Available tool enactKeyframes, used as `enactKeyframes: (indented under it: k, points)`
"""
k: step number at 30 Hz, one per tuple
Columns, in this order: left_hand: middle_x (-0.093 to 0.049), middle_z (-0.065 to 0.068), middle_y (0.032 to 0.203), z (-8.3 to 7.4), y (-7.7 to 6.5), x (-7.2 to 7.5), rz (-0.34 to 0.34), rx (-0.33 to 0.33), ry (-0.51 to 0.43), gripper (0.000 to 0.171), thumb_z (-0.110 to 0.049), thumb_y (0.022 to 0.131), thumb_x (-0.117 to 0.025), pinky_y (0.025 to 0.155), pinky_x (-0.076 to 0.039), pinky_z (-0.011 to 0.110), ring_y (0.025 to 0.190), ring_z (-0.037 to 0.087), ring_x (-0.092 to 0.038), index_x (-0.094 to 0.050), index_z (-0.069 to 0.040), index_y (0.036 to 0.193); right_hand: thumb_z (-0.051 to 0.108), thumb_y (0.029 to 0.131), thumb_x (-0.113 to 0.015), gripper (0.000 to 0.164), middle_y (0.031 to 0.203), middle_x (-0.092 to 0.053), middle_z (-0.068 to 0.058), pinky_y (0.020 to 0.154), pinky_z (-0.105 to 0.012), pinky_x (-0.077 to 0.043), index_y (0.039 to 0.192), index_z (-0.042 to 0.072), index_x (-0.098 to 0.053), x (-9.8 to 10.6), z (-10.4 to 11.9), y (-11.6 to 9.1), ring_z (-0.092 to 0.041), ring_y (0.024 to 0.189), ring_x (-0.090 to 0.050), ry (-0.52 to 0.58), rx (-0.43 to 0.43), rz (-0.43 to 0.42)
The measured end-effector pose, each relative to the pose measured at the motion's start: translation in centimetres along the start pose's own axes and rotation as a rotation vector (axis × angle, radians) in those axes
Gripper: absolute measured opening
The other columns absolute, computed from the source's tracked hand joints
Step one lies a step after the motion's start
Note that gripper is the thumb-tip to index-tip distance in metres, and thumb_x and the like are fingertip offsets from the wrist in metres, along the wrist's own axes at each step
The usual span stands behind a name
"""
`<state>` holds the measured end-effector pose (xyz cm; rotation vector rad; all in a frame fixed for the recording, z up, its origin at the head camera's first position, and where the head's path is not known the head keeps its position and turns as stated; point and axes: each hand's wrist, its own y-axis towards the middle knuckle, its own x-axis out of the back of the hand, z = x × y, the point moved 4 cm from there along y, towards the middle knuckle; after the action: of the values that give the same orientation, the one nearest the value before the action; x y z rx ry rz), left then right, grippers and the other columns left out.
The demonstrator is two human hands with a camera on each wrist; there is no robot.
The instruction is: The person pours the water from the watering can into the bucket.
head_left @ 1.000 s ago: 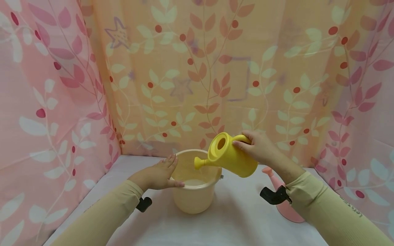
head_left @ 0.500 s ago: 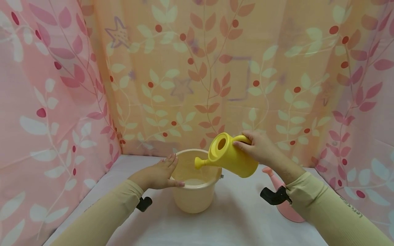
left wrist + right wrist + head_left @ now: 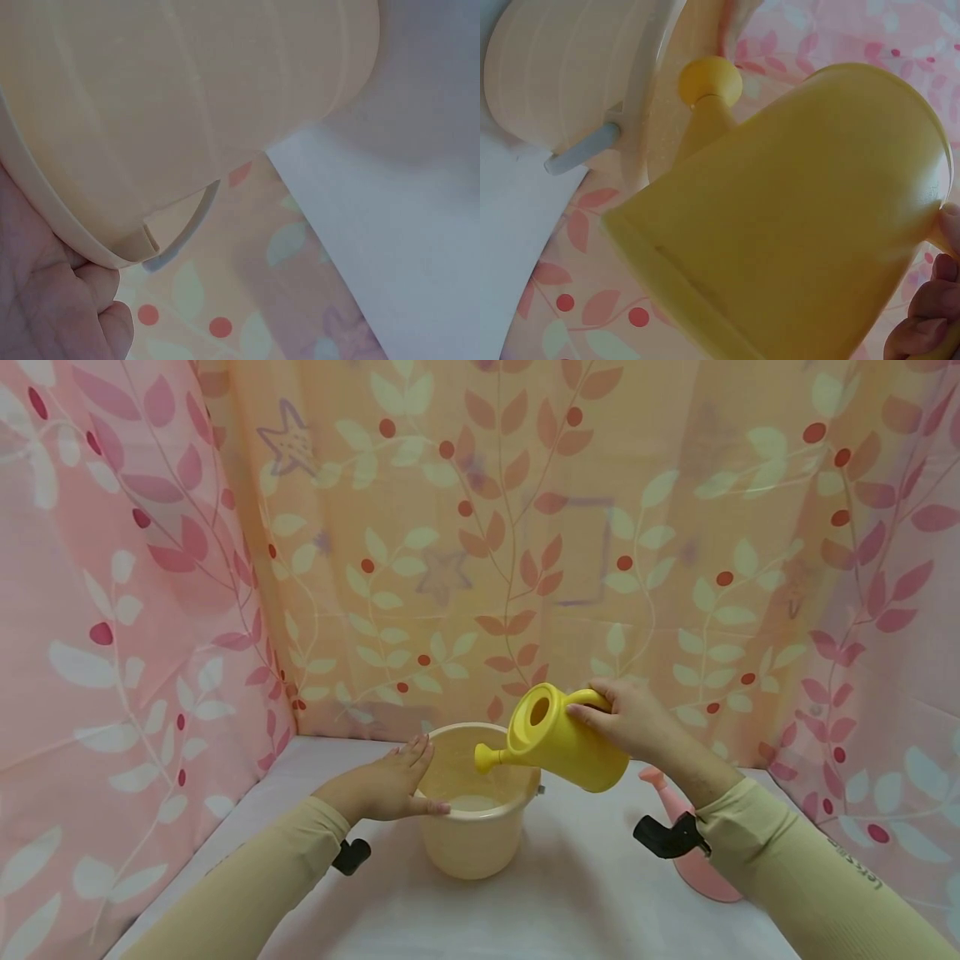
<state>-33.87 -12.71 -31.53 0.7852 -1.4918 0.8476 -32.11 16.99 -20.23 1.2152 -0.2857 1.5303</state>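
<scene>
I judge this the pouring step: my right hand (image 3: 630,718) grips the tilted yellow watering can (image 3: 577,743), its spout over the cream bucket's (image 3: 472,853) mouth; my left hand (image 3: 382,783) rests straight-fingered at the rim. Next calls for a steady tilt, I think.

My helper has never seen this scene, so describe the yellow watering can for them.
On the white table stands a cream bucket. At its right side, the right grip holds a tilted watering can, spout toward the bucket. Unlike the pale bucket and the pink object farther right, it is bright yellow and raised off the table.
</scene>
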Motion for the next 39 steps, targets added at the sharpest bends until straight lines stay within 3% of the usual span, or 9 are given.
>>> enactKeyframes:
  k: [39]
  points:
    - [-0.007,0.019,0.151,-0.23,-0.20,0.23,-0.007,-0.022,0.003,0.109,-0.078,0.076,-0.035,0.111,-0.012,0.045,0.139,0.030,-0.005,-0.014,0.003,0.144,0.038,0.085,-0.063,0.030,0.065,-0.048,-0.003,0.055,-0.028,-0.043,0.077,0.010,-0.054,0.00,0.71,0.21,-0.018,0.061,-0.048,-0.046,-0.005,0.025]
